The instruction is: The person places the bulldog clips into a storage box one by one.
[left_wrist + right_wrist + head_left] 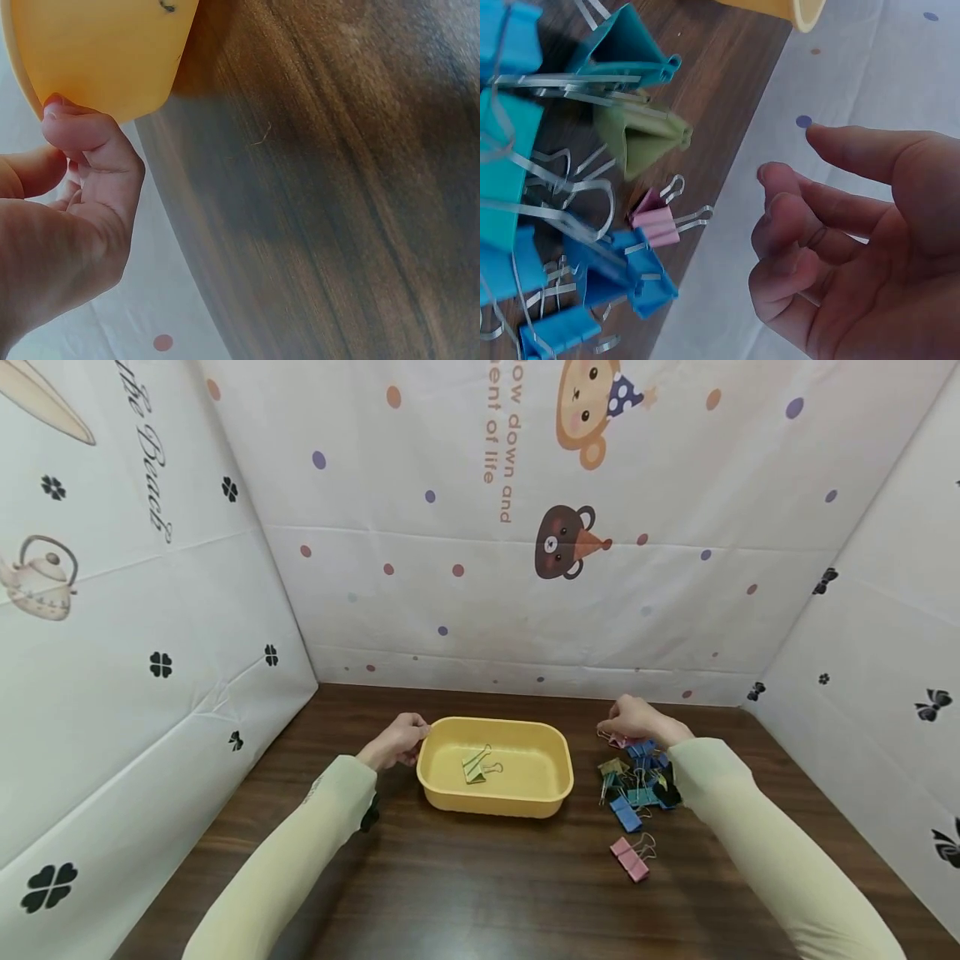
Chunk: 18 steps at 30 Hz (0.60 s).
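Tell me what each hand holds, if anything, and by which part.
Left hand: the tray, gripped at its left rim. Right hand: nothing.

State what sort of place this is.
Probably a makeshift booth: white printed sheets line three sides of a dark brown wood-grain table holding a yellow rectangular tray and coloured binder clips.

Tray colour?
Plain yellow; the tray shows best in the head view.

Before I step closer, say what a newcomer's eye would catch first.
Probably the yellow tray in the centre, with a greenish clip inside and the left hand at its left end. Next, the jumble of colourful binder clips to the tray's right, by the right hand; a pink clip lies nearest the viewer.
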Available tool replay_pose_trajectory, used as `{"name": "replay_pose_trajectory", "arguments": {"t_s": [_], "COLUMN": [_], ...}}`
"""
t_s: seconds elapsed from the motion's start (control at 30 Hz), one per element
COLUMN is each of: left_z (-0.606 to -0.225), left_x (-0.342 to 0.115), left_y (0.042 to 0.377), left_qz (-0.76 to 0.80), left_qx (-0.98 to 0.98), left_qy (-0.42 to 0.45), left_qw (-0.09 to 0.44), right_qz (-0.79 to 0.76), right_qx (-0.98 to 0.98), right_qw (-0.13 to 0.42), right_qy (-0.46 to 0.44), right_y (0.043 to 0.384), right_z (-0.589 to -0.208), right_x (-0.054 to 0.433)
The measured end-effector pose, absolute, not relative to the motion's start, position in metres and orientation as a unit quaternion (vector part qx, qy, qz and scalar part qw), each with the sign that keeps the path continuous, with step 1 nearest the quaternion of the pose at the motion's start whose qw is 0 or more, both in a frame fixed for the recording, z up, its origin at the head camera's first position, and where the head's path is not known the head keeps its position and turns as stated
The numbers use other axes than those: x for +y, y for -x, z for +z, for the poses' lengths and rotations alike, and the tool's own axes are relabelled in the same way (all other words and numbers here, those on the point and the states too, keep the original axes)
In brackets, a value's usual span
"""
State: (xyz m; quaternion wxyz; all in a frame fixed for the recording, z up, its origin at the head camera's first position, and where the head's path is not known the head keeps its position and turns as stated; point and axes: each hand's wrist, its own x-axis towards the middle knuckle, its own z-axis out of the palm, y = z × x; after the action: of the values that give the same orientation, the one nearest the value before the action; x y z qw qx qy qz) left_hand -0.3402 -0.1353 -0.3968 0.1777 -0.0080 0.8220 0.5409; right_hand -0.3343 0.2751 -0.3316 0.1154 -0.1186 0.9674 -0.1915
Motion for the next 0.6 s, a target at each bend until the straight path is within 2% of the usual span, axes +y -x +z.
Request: {"name": "replay_pose_trajectory", "arguments": {"t_s": [0.2, 0.6], "left_z": [-0.398, -0.399], "left_x": [-0.134, -0.134], "left_y": [0.340, 0.342], "left_qz": [0.539, 0.541], "left_qx": [0.824, 0.822], "left_qy": [0.014, 0.014], "left_qw": [0.175, 0.175], "right_qz": [-0.192, -0.224], "right_qx": [0.967, 0.968], "right_qw": [0.106, 0.106], "right_qy": [0.127, 0.044], "right_y": [0.329, 0.326], "right_z": [-0.329, -0.342], "right_x": [0.294, 0.344]}}
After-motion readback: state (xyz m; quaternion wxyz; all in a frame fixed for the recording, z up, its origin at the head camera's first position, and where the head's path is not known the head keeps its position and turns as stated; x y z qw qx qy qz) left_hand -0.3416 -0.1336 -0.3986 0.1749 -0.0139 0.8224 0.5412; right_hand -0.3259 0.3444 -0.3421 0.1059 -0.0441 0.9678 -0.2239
